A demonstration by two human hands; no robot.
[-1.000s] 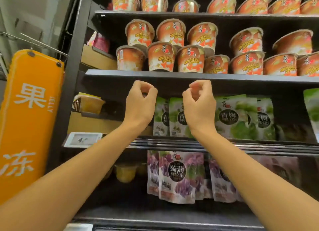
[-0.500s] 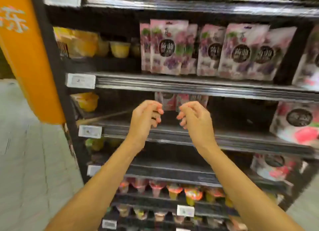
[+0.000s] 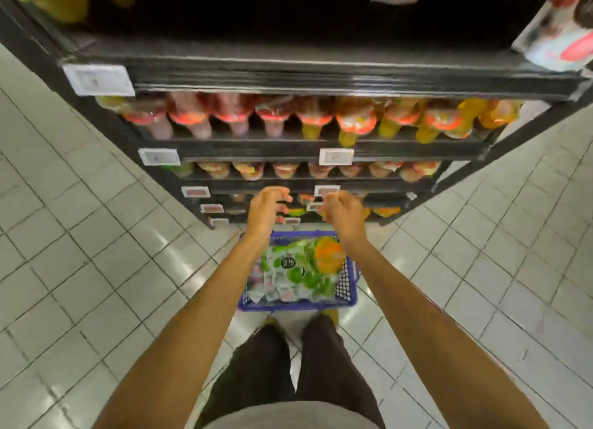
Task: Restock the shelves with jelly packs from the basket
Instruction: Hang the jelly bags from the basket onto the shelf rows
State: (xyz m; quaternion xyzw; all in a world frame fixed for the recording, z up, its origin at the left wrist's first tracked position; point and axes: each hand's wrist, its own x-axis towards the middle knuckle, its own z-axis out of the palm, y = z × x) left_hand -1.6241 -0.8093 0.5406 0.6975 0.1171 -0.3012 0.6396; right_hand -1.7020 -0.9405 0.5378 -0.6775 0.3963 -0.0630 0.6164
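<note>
Blue basket of jelly packs sits below both empty hands.

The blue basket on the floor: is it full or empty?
Full. The blue basket holds a heap of jelly packs, green ones on top, piled about to its rim.

Views: one head-worn wide-angle camera is supplying the only picture.
Facing: it is looking steeply down and forward, past both arms.
Near: the left hand and right hand are sitting mid-frame.
Beyond the hands: shelves are filling the top.
Below the hands: a basket is resting on the floor.
</note>
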